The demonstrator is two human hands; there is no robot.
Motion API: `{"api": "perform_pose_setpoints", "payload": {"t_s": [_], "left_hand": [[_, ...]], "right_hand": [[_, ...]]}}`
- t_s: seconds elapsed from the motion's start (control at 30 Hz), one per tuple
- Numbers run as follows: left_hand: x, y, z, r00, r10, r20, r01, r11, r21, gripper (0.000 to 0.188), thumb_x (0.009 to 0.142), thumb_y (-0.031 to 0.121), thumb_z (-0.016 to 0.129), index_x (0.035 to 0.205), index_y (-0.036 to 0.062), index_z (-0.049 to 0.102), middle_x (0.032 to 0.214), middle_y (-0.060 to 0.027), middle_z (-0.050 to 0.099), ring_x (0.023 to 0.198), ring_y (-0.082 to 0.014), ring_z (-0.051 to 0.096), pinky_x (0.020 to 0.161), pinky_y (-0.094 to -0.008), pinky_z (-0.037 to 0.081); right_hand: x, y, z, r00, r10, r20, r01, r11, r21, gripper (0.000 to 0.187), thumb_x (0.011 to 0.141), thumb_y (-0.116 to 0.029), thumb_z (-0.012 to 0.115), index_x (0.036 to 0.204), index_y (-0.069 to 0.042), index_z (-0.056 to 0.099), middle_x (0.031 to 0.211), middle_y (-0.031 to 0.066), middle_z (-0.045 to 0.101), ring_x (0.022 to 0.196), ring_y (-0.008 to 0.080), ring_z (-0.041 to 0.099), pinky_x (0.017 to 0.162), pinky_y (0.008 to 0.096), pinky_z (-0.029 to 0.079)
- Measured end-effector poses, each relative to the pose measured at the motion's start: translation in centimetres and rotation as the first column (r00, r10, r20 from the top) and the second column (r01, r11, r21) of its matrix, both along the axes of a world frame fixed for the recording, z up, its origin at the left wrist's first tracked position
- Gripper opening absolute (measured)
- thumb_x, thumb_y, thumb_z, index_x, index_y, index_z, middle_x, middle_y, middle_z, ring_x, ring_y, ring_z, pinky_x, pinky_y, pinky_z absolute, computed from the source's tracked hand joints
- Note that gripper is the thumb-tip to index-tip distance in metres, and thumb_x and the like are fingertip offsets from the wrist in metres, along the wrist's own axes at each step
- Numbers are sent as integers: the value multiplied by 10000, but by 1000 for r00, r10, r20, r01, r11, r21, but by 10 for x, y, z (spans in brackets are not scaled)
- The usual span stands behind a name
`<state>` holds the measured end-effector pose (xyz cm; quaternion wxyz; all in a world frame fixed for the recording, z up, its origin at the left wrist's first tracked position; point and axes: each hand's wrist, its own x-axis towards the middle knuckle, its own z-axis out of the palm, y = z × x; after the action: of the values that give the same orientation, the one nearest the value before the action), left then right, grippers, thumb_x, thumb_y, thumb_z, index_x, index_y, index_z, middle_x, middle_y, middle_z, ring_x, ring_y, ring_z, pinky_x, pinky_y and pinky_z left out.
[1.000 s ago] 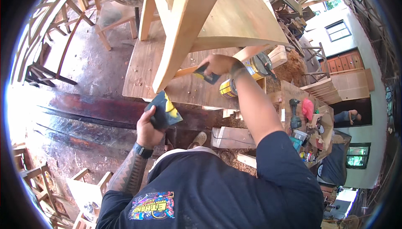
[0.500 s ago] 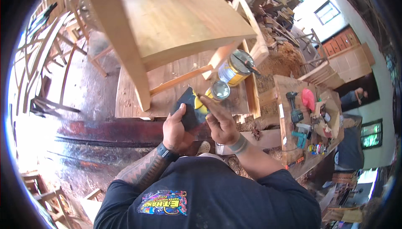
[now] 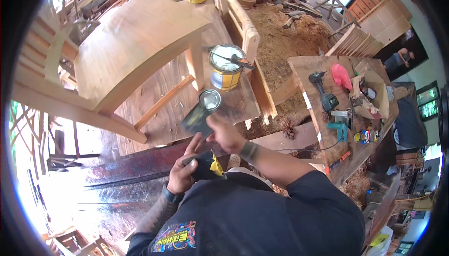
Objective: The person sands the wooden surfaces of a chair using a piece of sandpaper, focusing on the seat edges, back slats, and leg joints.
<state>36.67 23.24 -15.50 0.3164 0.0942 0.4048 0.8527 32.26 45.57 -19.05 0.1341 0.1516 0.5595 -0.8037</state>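
My left hand point(image 3: 181, 174) grips a thin black plate point(image 3: 202, 168) that bears a smear of yellow paste point(image 3: 217, 166) along its outer edge. My right hand point(image 3: 227, 134), slightly blurred, is closed on a dark flat spreader point(image 3: 196, 119), whose blade points away to the far left. Just beyond it stands a small round can point(image 3: 209, 100) with a shiny top; whether the spreader touches it I cannot tell. Behind that is a larger yellow paint can point(image 3: 225, 79) with an orange-handled tool across its top. A bare wooden chair point(image 3: 140, 45) stands tilted at the left.
The cans rest on a wooden board point(image 3: 156, 101). At the right, a worktable point(image 3: 322, 148) carries a cordless drill point(image 3: 323, 91), a pink object point(image 3: 341, 76) and a teal tool point(image 3: 337, 130). Sawdust point(image 3: 285, 41) and wood scraps cover the floor beyond. Another person point(image 3: 400, 59) is far right.
My hands have drawn apart; the left came nearer my body with the plate. The spreader now shows clearly in my right hand. The view has shifted, with the chair and cans farther left.
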Motion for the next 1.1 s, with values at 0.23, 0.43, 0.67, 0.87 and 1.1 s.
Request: {"api": "perform_pose_setpoints", "payload": {"t_s": [0.23,0.43,0.67,0.87,1.1], "left_hand": [[19,-1,-2,929,335,-159,-352,931,-96,543,1045,262,673,1416,-127,592,1753,-214,321,1357,-240,612,1137,-353,476],[41,-3,-15,817,405,-410,-556,739,-380,345,1125,170,570,1294,-124,634,1316,-168,676,1085,-230,709,959,-371,592],[55,12,-39,852,301,-429,-513,645,-566,400,1175,173,438,1382,-141,575,1455,-240,630,1303,-317,661,1088,-404,542],[23,35,-40,946,248,-209,-310,879,-361,616,1151,361,482,1569,-88,424,1611,-219,476,1473,-337,503,1241,-471,397],[1,118,-14,974,-20,-224,-35,971,-238,735,1117,404,525,1628,-92,344,1724,-201,370,1593,-334,367,1336,-506,256]], "right_hand": [[-104,66,29,505,737,-449,-41,540,841,672,1012,-590,661,1346,-7,627,1343,206,635,1218,382,625,1019,481,521],[-237,172,55,820,434,372,-225,-353,908,1528,605,-756,913,1751,-328,-4,1778,246,211,1613,517,238,1236,785,204],[-221,172,51,844,424,329,-268,-199,943,1473,619,-720,926,1755,-334,71,1814,224,27,1576,653,133,1153,850,254],[-155,236,85,942,310,129,-165,92,982,1349,633,-644,907,1735,-272,226,1743,298,226,1522,645,291,1166,731,368],[77,386,100,885,48,-463,446,200,873,1258,583,-609,931,1598,-86,404,1598,305,442,1429,512,489,1212,549,400]]}}
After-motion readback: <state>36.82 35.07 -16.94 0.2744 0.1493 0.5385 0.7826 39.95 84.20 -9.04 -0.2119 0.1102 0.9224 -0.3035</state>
